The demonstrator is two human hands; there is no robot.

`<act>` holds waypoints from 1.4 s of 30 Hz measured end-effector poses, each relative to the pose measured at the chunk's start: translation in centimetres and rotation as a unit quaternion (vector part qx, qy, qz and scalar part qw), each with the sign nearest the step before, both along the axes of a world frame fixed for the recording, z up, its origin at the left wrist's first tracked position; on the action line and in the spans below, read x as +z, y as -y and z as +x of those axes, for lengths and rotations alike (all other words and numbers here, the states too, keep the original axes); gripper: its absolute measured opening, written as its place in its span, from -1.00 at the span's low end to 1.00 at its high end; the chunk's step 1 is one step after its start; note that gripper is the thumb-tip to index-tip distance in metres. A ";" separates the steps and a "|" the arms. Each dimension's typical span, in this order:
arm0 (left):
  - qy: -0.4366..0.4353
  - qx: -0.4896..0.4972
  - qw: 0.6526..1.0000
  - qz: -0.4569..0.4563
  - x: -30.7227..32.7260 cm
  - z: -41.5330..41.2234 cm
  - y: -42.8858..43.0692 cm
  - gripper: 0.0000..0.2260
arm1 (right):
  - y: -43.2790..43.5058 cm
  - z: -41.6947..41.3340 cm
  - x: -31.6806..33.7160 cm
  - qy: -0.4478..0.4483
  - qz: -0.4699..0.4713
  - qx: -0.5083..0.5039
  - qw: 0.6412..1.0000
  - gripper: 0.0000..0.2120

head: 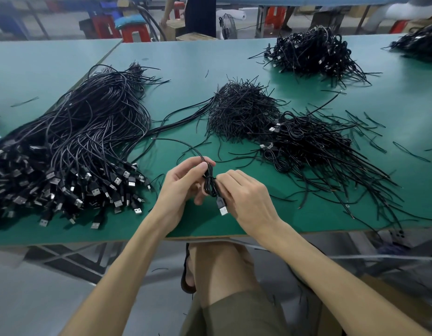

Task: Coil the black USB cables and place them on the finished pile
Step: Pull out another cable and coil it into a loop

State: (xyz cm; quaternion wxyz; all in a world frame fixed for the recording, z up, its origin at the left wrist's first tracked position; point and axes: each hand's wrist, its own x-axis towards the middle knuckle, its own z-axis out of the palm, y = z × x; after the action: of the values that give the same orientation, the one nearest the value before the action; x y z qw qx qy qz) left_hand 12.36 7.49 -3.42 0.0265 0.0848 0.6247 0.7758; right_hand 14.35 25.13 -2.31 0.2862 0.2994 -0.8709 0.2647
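A black USB cable [210, 185] is bunched into a small coil between both hands above the green table's front edge. My left hand [183, 187] grips the coil's upper part, thumb on top. My right hand [246, 197] pinches the coil from the right, where a thin tie seems to wrap it. The cable's silver USB plug [223, 209] hangs below the hands, and its free tail arcs up and left over the table. A big heap of uncoiled cables [72, 151] lies at the left. A pile of coiled cables [314, 146] lies at the right.
A mound of short black wire ties [241, 110] sits behind the hands. Two more cable piles [309, 50] lie at the far right back. Loose ties are scattered over the green table [185, 69]. My knee shows under the table edge. Stools and people stand beyond.
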 end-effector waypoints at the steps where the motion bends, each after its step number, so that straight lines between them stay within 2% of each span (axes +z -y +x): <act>1: 0.002 0.004 1.000 0.003 0.0 0.0 0.0 -0.76 | 0.0 0.0 0.1 0.002 0.000 0.005 1.000 -0.81; 10: 0.043 0.049 0.997 0.035 0.3 0.0 -0.2 -0.76 | -0.3 -0.3 -0.4 0.041 -0.057 0.033 0.997 -0.93; 12: 0.054 0.055 0.996 0.051 0.8 0.0 0.1 -0.74 | -0.1 -0.6 -0.6 0.079 -0.109 0.036 0.990 -0.89; 16: 0.003 0.041 0.998 0.053 1.2 0.8 -0.4 -0.71 | -0.3 -0.9 -0.9 0.153 -0.242 0.036 0.958 -0.92; 19: -0.042 0.020 0.999 -0.002 1.9 1.3 -1.6 -0.74 | -1.2 -1.1 -0.9 0.189 -0.284 0.023 0.940 -0.89; 22: -0.102 0.043 0.989 -0.102 2.6 1.3 -1.5 -0.79 | -1.2 -1.6 -0.6 0.220 -0.285 -0.013 0.933 -0.80; 24: -0.112 0.062 0.980 -0.154 2.6 1.3 -1.5 -0.79 | -1.0 -1.7 -0.4 0.234 -0.292 -0.014 0.927 -0.79; 27: -0.115 0.093 0.968 -0.202 2.5 1.7 -2.1 -0.67 | -1.0 -1.7 -0.4 0.247 -0.309 0.007 0.918 -0.75; 30: -0.127 0.100 0.943 -0.290 2.6 1.9 -3.1 -0.68 | -1.1 -1.9 -0.5 0.255 -0.320 0.026 0.912 -0.70; 33: -0.202 0.088 0.891 -0.396 3.1 1.9 -3.9 -0.77 | -1.6 -2.4 -0.9 0.259 -0.352 0.067 0.897 -0.81; 36: -0.283 0.084 0.861 -0.415 4.1 1.9 -4.0 -0.92 | -1.4 -2.3 -1.0 0.275 -0.371 0.085 0.883 -0.87; 39: -0.366 0.084 0.800 -0.468 4.8 1.3 -3.2 -0.91 | -0.8 -2.0 -0.9 0.283 -0.354 0.077 0.888 -0.82; 40: -0.367 0.056 0.798 -0.475 5.2 1.1 -3.1 -0.88 | -0.8 -2.1 -0.9 0.284 -0.345 0.069 0.892 -0.78; 42: -0.324 0.001 0.824 -0.465 5.9 1.0 -3.2 -0.86 | -1.0 -2.1 -0.8 0.285 -0.332 0.059 0.897 -0.74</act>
State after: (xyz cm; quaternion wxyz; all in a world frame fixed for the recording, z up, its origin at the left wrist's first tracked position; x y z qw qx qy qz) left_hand 13.39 10.68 2.50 -0.1414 0.3083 0.8841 0.3215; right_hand 12.23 26.10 -3.12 0.0927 0.1497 -0.7572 0.6289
